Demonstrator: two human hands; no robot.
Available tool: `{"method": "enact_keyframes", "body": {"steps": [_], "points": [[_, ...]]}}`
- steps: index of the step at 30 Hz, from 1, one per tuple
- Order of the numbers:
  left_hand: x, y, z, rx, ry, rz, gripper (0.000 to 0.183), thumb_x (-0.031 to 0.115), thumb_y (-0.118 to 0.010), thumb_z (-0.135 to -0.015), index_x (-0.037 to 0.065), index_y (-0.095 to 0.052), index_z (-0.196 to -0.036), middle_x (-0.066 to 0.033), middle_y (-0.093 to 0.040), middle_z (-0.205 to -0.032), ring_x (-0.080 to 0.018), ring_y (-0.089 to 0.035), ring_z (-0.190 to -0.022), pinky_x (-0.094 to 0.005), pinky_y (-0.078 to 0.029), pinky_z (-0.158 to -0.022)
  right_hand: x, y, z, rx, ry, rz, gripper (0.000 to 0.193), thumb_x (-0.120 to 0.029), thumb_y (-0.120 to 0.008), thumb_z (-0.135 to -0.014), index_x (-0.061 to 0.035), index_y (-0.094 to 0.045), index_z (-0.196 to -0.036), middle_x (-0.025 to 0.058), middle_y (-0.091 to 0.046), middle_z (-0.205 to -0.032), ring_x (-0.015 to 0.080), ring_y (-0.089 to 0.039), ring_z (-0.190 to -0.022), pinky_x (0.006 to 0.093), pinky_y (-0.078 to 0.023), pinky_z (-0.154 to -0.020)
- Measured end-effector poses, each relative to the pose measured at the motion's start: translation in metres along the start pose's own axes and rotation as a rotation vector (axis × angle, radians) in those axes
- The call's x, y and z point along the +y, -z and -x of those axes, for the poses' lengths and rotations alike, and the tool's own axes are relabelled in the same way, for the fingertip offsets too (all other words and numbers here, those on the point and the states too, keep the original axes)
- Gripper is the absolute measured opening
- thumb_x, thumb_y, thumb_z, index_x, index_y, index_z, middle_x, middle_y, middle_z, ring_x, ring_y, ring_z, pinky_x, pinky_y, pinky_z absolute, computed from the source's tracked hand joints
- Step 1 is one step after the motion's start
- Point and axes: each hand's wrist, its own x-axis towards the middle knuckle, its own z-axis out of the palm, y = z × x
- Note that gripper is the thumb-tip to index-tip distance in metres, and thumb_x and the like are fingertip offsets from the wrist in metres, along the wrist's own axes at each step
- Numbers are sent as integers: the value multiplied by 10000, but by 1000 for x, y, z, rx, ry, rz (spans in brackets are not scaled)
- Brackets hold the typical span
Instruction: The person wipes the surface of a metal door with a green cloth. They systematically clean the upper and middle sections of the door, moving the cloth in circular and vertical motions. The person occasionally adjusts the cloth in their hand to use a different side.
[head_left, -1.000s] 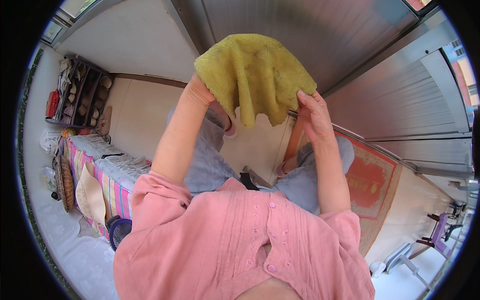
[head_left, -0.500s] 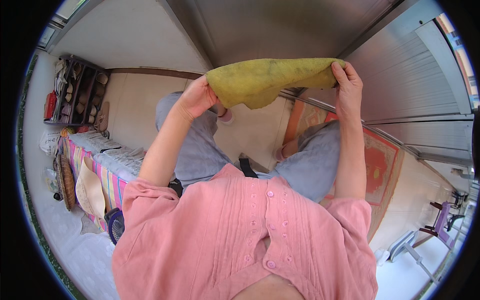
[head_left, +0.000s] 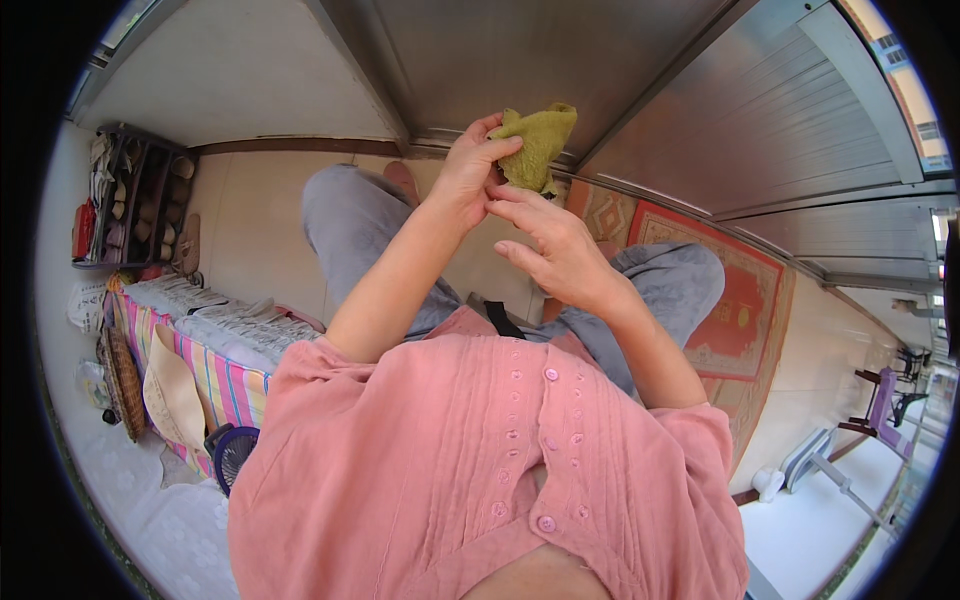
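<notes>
One red patterned rug lies right of the two hands. The right hand is half open, fingers loosely spread; I cannot tell whether it touches the cloth. The left hand pinches that single cloth aloft, thumb against fingers. It is yellow-green, fuzzy and bunched, its long axis near upright, upper end leaning right.

Shoe rack left, rug right, cloth between.
</notes>
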Motion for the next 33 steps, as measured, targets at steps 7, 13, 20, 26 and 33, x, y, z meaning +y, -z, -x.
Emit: {"method": "enact_keyframes", "body": {"steps": [7, 13, 20, 26, 33], "points": [[17, -8, 14, -178, 46, 382, 403, 31, -568, -1002, 12, -477, -1395, -121, -604, -1322, -248, -611, -1226, -404, -512, -1065, 78, 12, 40, 417, -645, -743, 315, -205, -680, -994, -30, -660, -1255, 64, -689, -1198, 157, -653, -1083, 309, -493, -900], [26, -18, 22, -214, 68, 376, 416, 66, -570, -1002, 36, -484, -1408, -101, -597, -1337, -236, -591, -1237, -393, -490, -1067, 86, 7, 32, 541, -532, -1625, 559, -190, -750, -931, -81, -543, -1439, 81, -618, -1398, 277, -556, -1318, 465, -439, -1149], [20, 50, -26, -87, 136, -254, 463, 178, -629, -988, 70, -501, -1420, -86, -603, -1321, -162, -607, -1165, -327, -479, -973, 67, 48, 7, 651, -510, -1427, 419, -79, -652, -960, -4, -571, -1364, 136, -670, -1296, 287, -655, -1197, 459, -551, -1038], [77, 22, -20, -298, -199, -395, 495, 216, -663, -986, 88, -512, -1440, -60, -621, -1335, -183, -595, -1222, -358, -457, -1045, 18, 83, -8, 698, -404, -1338, 462, -9, -615, -900, 4, -569, -1360, 136, -668, -1280, 272, -641, -1194, 436, -515, -1052], [52, -21, -14, -557, -146, -143, 483, 90, -697, -948, 48, -539, -1402, -46, -632, -1313, -154, -574, -1244, -338, -436, -1089, -13, 64, -45, 520, -276, -429, 322, -11, -689, -947, 7, -634, -1263, 70, -659, -1201, 182, -634, -1042, 295, -479, -977]]}}
